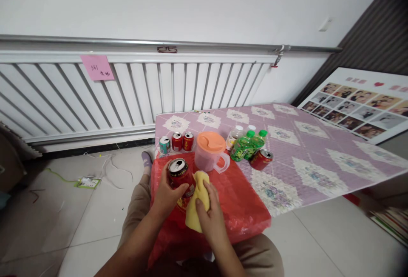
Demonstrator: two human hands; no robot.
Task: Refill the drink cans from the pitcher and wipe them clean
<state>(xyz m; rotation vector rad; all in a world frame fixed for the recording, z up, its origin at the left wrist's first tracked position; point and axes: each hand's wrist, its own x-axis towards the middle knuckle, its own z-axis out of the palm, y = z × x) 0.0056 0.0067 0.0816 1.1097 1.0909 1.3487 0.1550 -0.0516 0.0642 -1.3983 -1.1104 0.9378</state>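
Note:
My left hand (pixel 167 194) is wrapped round a red drink can (pixel 181 178) with a dark rim and an opened top, held above a red plastic sheet (pixel 236 200). In my right hand (pixel 210 213) is a folded yellow cloth (pixel 197 207), close against the can's right side. Just beyond them stands a pinkish clear plastic pitcher (pixel 205 160) with an orange lid (pixel 211 142). Whether the cloth presses on the can I cannot tell.
Two small red cans (pixel 177 141) and a teal can (pixel 165 145) stand at the back left. Several green-capped bottles (pixel 242 147) and a tilted red can (pixel 261 159) are right of the pitcher. A flowered tablecloth (pixel 283 166) covers the table; a white radiator (pixel 191 85) runs behind.

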